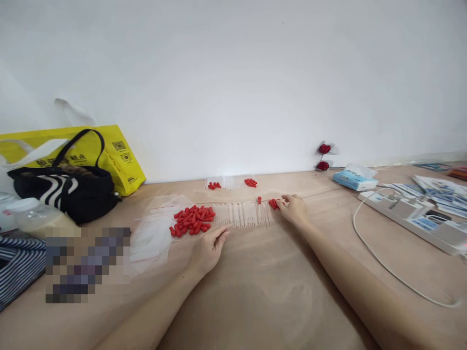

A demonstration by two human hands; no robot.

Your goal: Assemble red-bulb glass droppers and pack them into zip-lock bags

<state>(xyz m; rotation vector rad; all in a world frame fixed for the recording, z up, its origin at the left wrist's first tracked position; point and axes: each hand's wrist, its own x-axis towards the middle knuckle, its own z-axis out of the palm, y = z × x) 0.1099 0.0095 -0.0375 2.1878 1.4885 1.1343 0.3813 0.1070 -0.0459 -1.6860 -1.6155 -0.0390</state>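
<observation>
A row of thin clear tubes [241, 214] lies side by side on the brown table covering. Left of the row is a heap of red rubber bulbs [191, 221], partly on a clear plastic bag [151, 238]. My left hand [207, 250] is closed near the front of the row, by the heap; whatever its fingertips pinch is too small to make out. At the row's right end, the fingers of my right hand [295, 210] close on a red bulb in a small cluster of bulbs [273, 203]. One single red bulb [259, 200] sits at the tubes' far ends.
Behind the row, a clear bag [230, 182] lies between two small groups of red bulbs. At left are a yellow bag [127, 170], a black pouch [87, 194] and a bottle [44, 218]. At right stand tissues [353, 180], a power strip [419, 218] and a white cable [383, 274].
</observation>
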